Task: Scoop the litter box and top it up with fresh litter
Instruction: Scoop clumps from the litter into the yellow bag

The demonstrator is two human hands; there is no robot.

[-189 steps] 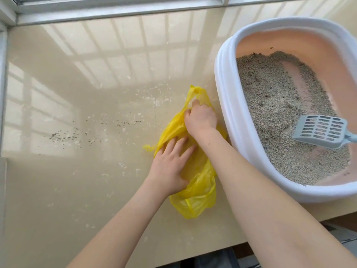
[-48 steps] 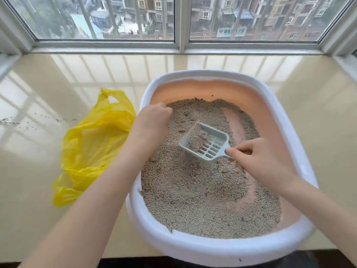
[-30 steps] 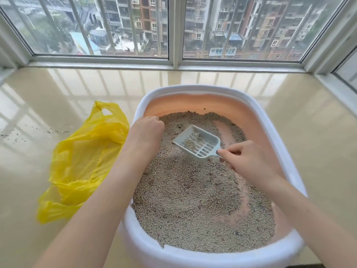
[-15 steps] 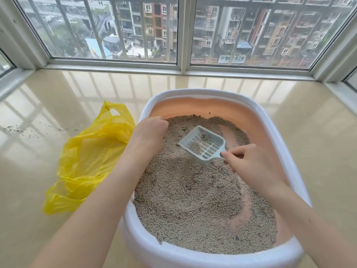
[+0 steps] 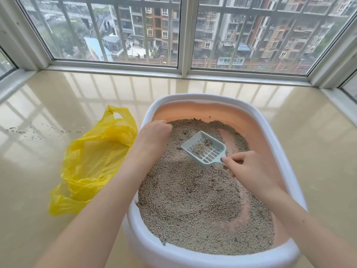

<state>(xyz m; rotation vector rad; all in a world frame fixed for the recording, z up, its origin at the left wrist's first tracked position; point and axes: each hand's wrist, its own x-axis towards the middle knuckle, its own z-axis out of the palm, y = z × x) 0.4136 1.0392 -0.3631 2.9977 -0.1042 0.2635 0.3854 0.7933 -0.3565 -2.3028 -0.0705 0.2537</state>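
A white-rimmed litter box (image 5: pixel 286 140) with a pink inside holds grey litter (image 5: pixel 189 202), with bare pink floor showing at the right. My right hand (image 5: pixel 251 171) grips the handle of a pale blue slotted scoop (image 5: pixel 204 149), held just above the litter with a small clump and some grains in it. My left hand (image 5: pixel 152 138) curls over the box's left rim, fingers bent inward. An open yellow plastic bag (image 5: pixel 90 163) lies on the sill just left of the box.
The box sits on a glossy beige window sill (image 5: pixel 318 151). Scattered litter grains (image 5: pixel 29 132) lie at the far left. A barred window (image 5: pixel 185 35) runs along the back, with frames closing in at both sides.
The scoop has lifted slightly and most grains have sifted out, leaving a small clump. My left hand has stayed on the rim. Earlier both hands were on the yellow bag.
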